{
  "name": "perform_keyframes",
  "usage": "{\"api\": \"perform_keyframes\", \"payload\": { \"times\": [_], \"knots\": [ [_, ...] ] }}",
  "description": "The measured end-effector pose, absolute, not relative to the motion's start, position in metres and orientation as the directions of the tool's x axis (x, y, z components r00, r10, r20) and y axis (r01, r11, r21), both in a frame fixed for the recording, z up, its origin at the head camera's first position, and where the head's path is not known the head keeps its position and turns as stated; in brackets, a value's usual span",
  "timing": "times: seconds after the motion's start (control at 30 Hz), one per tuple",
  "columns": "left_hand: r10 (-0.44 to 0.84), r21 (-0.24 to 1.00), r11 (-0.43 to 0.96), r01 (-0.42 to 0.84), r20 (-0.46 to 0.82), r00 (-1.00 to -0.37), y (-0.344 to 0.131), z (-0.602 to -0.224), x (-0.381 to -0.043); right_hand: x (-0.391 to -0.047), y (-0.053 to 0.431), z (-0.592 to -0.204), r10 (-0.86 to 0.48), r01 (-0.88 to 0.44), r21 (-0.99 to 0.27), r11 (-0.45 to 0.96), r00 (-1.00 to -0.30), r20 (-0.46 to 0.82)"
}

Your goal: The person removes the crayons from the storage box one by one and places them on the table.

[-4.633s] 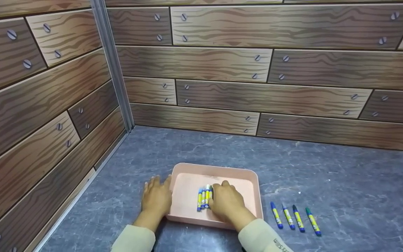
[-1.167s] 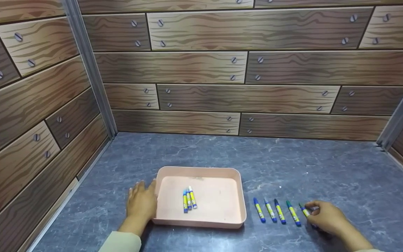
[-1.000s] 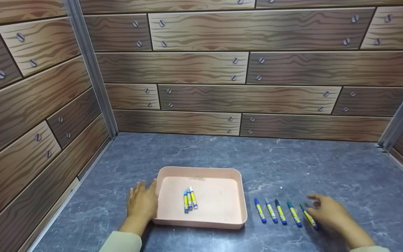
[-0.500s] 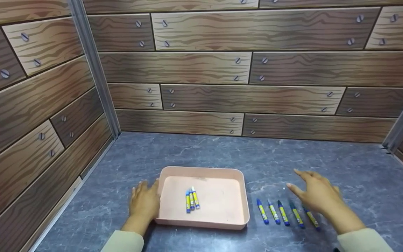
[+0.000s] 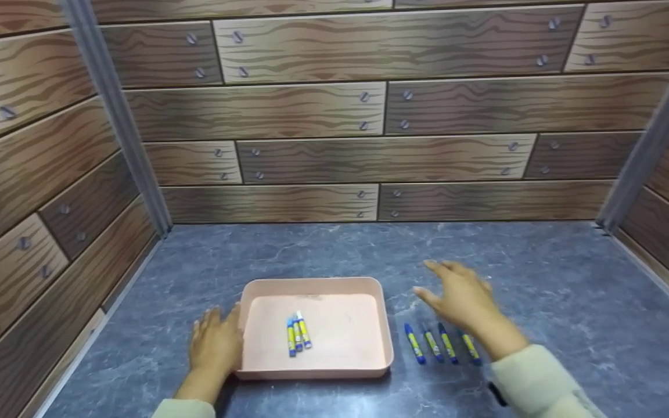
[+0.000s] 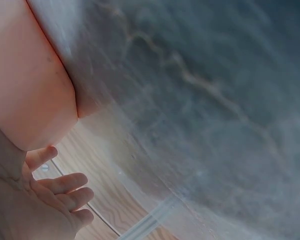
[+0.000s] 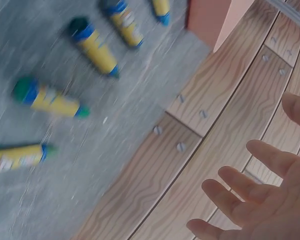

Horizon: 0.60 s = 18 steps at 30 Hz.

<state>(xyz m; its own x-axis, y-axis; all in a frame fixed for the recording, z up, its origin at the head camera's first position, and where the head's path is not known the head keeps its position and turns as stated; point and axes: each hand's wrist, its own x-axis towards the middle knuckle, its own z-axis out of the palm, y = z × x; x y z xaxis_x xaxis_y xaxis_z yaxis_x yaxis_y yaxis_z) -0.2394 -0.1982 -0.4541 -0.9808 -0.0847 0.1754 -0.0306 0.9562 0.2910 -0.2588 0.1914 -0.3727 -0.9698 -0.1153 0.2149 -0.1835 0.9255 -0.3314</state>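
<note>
A pink rectangular tray [image 5: 363, 337] holds three crayons [image 5: 298, 335] in yellow and blue wrappers, lying side by side left of its middle. My left hand [image 5: 216, 342] rests against the tray's left wall, fingers extended; the left wrist view shows its fingers [image 6: 65, 184] beside the tray wall [image 6: 35, 75]. To the right of the tray, more crayons [image 5: 414, 343] lie in a slanted row. Above that row my right hand [image 5: 462, 296] hovers with fingers spread, holding nothing. Its forearm hides the row's right end in the head view, but a green crayon [image 7: 20, 156] shows there in the right wrist view.
The grey marbled tabletop [image 5: 311, 249] is enclosed by wood-patterned panels at the back [image 5: 288, 203] and sides. Metal corner posts [image 5: 119, 128] stand where the panels meet.
My right hand first reached among the tray's crayons, then set one at the row's right end and let go. It has since lifted and moved left towards the tray. My left hand stays at the tray.
</note>
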Motion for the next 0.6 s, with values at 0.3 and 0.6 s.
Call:
{"api": "perform_keyframes", "payload": {
  "times": [0.3,0.6],
  "knots": [
    [-0.056,0.309,0.951,-0.003,0.161,-0.985,-0.2,-0.453,-0.238,-0.259,0.148,-0.376,-0.117,-0.193,-0.409,0.892,-0.972,0.205],
    [-0.038,0.306,0.952,0.01,0.151,-0.988,-0.204,-0.451,-0.236,-0.258,0.095,-0.388,-0.209,-0.294,-0.473,0.831,-0.952,0.224]
  ]
}}
